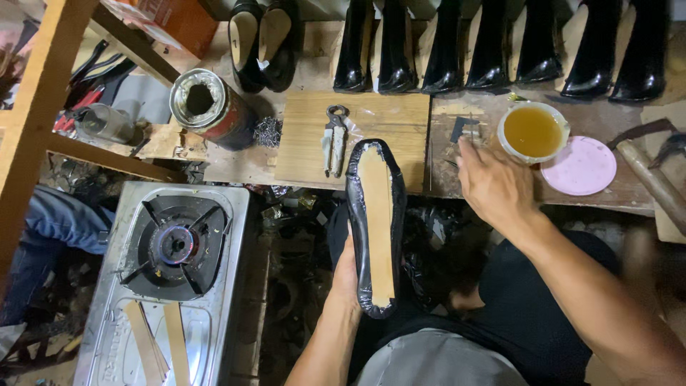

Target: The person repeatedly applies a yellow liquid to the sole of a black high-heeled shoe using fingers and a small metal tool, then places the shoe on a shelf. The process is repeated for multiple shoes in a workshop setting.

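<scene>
My left hand grips a black shoe upper on a last, held sole up with a tan insole showing. The shoe's toe end rests near the edge of a wooden board. My right hand reaches over the workbench, fingers down on the bench surface beside a white cup of amber glue. What the fingertips touch is hidden. A pair of metal pincers lies on the board just left of the shoe.
A gas burner stands at lower left with tan strips on its steel top. A round tin, small nails, a pink lid, a hammer handle and several black boots line the bench.
</scene>
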The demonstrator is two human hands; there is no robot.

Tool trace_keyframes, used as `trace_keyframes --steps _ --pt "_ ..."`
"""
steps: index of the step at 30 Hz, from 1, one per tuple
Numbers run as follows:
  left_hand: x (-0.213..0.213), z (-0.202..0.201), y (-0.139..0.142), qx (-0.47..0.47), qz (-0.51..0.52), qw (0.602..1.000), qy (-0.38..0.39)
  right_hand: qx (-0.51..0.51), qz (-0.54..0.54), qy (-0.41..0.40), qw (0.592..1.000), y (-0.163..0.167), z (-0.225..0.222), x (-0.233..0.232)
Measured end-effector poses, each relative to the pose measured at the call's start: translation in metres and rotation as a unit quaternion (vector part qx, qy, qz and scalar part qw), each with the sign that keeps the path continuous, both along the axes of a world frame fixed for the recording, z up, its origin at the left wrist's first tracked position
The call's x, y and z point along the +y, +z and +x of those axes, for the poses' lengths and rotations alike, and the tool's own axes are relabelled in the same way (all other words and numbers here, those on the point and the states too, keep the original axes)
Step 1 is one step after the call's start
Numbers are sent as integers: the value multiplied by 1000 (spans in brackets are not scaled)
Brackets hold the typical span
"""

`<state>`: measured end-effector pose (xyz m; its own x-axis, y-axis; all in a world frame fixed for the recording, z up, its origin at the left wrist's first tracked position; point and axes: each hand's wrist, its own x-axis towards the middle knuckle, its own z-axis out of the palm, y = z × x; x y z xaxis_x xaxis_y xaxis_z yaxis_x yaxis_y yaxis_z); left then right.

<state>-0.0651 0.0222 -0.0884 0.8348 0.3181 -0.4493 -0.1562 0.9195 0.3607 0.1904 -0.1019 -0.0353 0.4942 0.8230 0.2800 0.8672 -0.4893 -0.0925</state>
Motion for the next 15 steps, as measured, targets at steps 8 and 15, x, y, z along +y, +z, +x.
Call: trace_keyframes --steps 8,15 --pt "-10 0 6 -55 58 997 -6 39 -73 -27 996 -1 6 14" --pt "-13 -3 4 -91 44 995 -18 29 53 16 998 -14 8 16"
